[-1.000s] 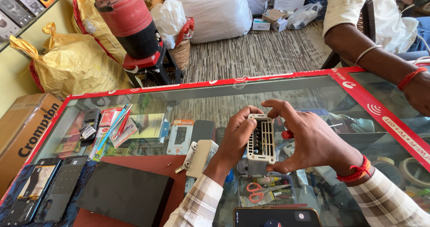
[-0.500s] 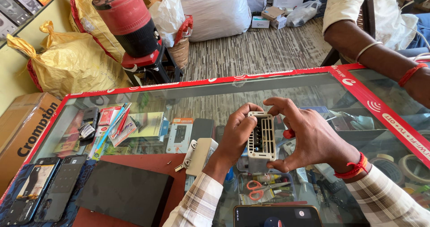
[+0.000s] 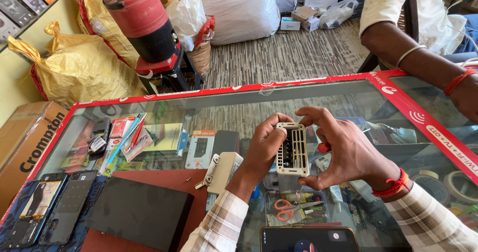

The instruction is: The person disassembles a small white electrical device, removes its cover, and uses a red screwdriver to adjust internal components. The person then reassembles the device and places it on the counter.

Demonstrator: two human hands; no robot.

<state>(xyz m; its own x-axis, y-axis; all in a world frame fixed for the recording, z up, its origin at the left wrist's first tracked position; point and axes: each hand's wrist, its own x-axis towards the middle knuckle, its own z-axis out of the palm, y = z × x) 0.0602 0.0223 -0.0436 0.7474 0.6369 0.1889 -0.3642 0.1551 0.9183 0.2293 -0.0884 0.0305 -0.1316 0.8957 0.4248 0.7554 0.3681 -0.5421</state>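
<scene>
The left hand (image 3: 266, 145) and the right hand (image 3: 348, 150) grasp one small cream-coloured slotted casing (image 3: 292, 150) between them, held upright above the glass tabletop (image 3: 234, 110). The casing is open on the side facing the camera; dark internal parts show through its slots. A matching cream cover piece (image 3: 222, 171) lies on the tabletop, just left of the left wrist, so the unit appears to be in a disassembled state, with closing or further work on the inside yet to be done. The left fingers wrap the casing's left edge and top corner. The right thumb supports its lower edge, and the right fingers curl over the top right. A small red item (image 3: 324, 147) sits behind the right fingers; its kind cannot be determined.
</scene>
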